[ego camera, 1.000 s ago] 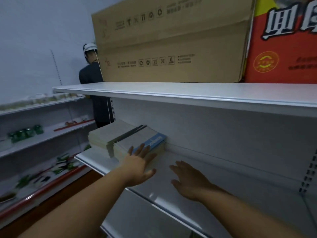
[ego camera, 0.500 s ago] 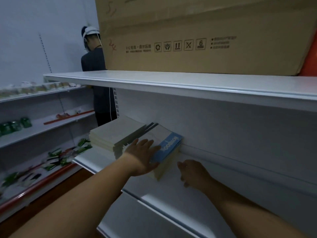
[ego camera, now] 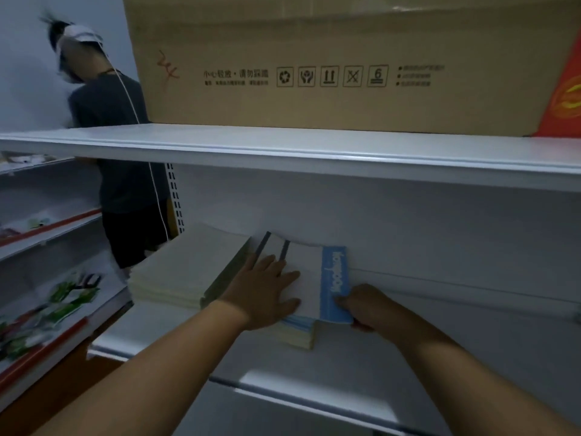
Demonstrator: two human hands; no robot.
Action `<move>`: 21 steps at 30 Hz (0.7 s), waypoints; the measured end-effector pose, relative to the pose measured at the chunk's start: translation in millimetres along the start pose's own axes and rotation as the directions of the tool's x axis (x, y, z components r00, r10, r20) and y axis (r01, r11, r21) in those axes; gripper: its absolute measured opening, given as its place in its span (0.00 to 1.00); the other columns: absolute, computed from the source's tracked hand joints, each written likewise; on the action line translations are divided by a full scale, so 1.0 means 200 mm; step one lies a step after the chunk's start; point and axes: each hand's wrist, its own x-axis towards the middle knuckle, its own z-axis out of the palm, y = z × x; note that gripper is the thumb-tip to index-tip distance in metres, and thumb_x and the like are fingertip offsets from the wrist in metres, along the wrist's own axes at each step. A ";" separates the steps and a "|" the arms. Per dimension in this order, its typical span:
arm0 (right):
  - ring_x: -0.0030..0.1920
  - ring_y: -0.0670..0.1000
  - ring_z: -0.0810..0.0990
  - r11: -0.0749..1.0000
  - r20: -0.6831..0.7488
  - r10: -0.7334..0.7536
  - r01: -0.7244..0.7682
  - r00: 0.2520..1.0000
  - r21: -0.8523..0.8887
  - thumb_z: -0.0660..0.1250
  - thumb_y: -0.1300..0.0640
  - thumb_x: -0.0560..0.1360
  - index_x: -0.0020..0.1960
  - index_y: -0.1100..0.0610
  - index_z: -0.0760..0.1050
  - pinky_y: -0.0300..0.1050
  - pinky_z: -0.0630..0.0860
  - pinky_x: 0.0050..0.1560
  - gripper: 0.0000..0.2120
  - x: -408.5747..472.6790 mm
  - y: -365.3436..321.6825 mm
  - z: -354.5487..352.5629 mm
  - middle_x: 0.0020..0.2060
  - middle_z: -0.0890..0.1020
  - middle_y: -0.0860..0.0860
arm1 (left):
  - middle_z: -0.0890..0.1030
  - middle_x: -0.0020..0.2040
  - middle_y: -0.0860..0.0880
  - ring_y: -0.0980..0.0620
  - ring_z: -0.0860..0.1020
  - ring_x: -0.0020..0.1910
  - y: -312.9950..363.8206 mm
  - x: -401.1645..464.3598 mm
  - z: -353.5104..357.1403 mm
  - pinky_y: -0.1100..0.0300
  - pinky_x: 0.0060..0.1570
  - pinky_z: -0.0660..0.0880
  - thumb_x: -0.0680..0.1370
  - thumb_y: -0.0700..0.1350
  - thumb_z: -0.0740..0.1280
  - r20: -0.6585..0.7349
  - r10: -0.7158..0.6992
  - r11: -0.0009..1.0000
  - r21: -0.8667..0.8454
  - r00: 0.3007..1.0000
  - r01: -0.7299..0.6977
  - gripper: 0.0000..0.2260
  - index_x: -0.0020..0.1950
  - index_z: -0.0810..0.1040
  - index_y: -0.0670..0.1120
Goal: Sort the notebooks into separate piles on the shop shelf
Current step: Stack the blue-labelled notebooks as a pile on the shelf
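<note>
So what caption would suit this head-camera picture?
Left hand flat on the notebook stack, right hand gripping its blue-banded edge, on a white shop shelf.

- Dim, bluish indoor light; no lamp in view.
- Deep shade under the upper shelf (ego camera: 283, 152).
- The other person's head (ego camera: 74, 48) is smeared by motion blur.
- Wide-angle bending at the edges; soft detail throughout.

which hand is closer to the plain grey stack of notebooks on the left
Left. The left hand lies flat on the blue-edged notebook pile, right beside the grey stack. The right hand grips that pile's far right edge, further away.
</note>
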 end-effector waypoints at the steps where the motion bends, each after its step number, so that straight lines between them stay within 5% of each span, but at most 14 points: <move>1: 0.32 0.48 0.75 0.996 -0.036 -0.009 0.012 0.999 0.094 0.65 0.55 0.78 0.53 0.59 0.75 0.32 0.69 0.21 0.08 -0.01 0.02 -0.02 0.35 0.77 0.52 | 0.52 0.79 0.50 0.50 0.48 0.77 0.00 0.00 0.00 0.52 0.75 0.39 0.78 0.66 0.48 0.005 0.025 0.998 -0.059 1.000 -0.024 0.31 0.78 0.48 0.56; 5: 0.42 0.49 0.79 0.936 -0.104 -0.077 0.108 0.992 0.334 0.63 0.56 0.78 0.59 0.55 0.75 0.38 0.73 0.30 0.10 -0.07 0.11 -0.06 0.46 0.81 0.52 | 0.49 0.78 0.54 0.54 0.48 0.77 0.02 0.01 -0.02 0.66 0.69 0.39 0.80 0.60 0.56 -0.038 0.041 0.919 -0.390 0.998 -0.053 0.33 0.78 0.42 0.54; 8: 0.44 0.48 0.80 0.888 -0.078 -0.147 0.166 0.986 0.428 0.63 0.57 0.79 0.58 0.53 0.75 0.37 0.74 0.32 0.09 -0.11 0.15 -0.03 0.46 0.82 0.49 | 0.53 0.76 0.57 0.56 0.57 0.75 0.07 0.01 -0.01 0.65 0.72 0.51 0.78 0.56 0.64 -0.115 -0.100 0.694 -0.720 0.988 -0.014 0.38 0.79 0.45 0.50; 11: 0.44 0.47 0.82 0.841 -0.058 -0.216 0.215 0.975 0.497 0.63 0.57 0.78 0.54 0.51 0.77 0.37 0.74 0.31 0.07 -0.12 0.13 0.01 0.45 0.84 0.47 | 0.72 0.68 0.51 0.51 0.75 0.61 0.12 0.01 -0.03 0.60 0.60 0.72 0.76 0.43 0.70 0.020 -0.338 0.149 -0.986 0.941 0.075 0.27 0.72 0.66 0.45; 13: 0.44 0.47 0.82 0.834 -0.044 -0.252 0.240 0.967 0.496 0.64 0.57 0.78 0.53 0.51 0.78 0.37 0.75 0.31 0.06 -0.11 0.11 0.03 0.44 0.84 0.48 | 0.80 0.59 0.45 0.47 0.79 0.54 0.12 -0.03 -0.04 0.55 0.52 0.77 0.75 0.36 0.70 0.179 -0.344 -0.255 -0.963 0.922 0.092 0.19 0.65 0.74 0.42; 14: 0.43 0.47 0.82 0.842 -0.038 -0.267 0.252 0.963 0.477 0.64 0.57 0.78 0.52 0.51 0.78 0.38 0.75 0.31 0.06 -0.10 0.11 0.05 0.44 0.84 0.48 | 0.81 0.56 0.44 0.45 0.80 0.53 0.12 -0.06 -0.04 0.51 0.51 0.78 0.74 0.33 0.69 0.221 -0.317 -0.366 -0.926 0.922 0.096 0.20 0.65 0.75 0.43; 16: 0.40 0.46 0.82 0.853 -0.020 -0.278 0.257 0.960 0.454 0.65 0.58 0.77 0.51 0.50 0.78 0.39 0.77 0.32 0.06 -0.08 0.09 0.08 0.43 0.84 0.49 | 0.81 0.56 0.45 0.44 0.79 0.54 0.11 -0.12 -0.02 0.46 0.49 0.80 0.73 0.29 0.68 0.247 -0.296 -0.435 -0.895 0.923 0.100 0.24 0.64 0.73 0.48; 21: 0.31 0.50 0.77 0.799 -0.064 -0.187 0.190 0.980 0.571 0.63 0.58 0.78 0.46 0.61 0.77 0.41 0.73 0.33 0.07 -0.01 0.08 0.14 0.35 0.79 0.53 | 0.79 0.57 0.45 0.43 0.78 0.55 0.09 -0.25 0.04 0.44 0.43 0.81 0.71 0.24 0.65 0.220 -0.459 -0.377 -0.926 0.861 0.036 0.30 0.67 0.70 0.51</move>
